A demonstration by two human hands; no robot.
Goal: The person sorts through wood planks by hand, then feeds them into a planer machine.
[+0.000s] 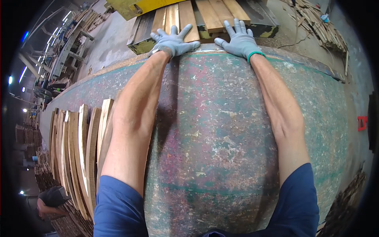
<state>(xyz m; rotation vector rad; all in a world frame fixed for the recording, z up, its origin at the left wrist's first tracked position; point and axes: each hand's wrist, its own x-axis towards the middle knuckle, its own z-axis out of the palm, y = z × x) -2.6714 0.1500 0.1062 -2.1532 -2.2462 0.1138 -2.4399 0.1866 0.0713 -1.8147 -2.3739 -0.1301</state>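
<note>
Both of my arms stretch forward over a worn, paint-speckled table (pixel 221 138). My left hand (pixel 173 42), in a grey glove, has its fingers spread over the near ends of the left group of wooden boards (pixel 187 17). My right hand (pixel 240 41), in a matching glove with a green cuff, lies with fingers extended at the near ends of the right group of boards (pixel 215 17). Neither hand is wrapped around anything. The boards lie flat on a dark machine bed (pixel 256 17), and their far ends run out of view beside a yellow machine housing (pixel 146 7).
A row of long wooden strips (pixel 75 150) lies along the table's left side. Scrap wood (pixel 319 23) is heaped on the floor at the upper right. Another person (pixel 53 201) is at the lower left, near stacked wood. A long metal frame (pixel 71 51) stands at the upper left.
</note>
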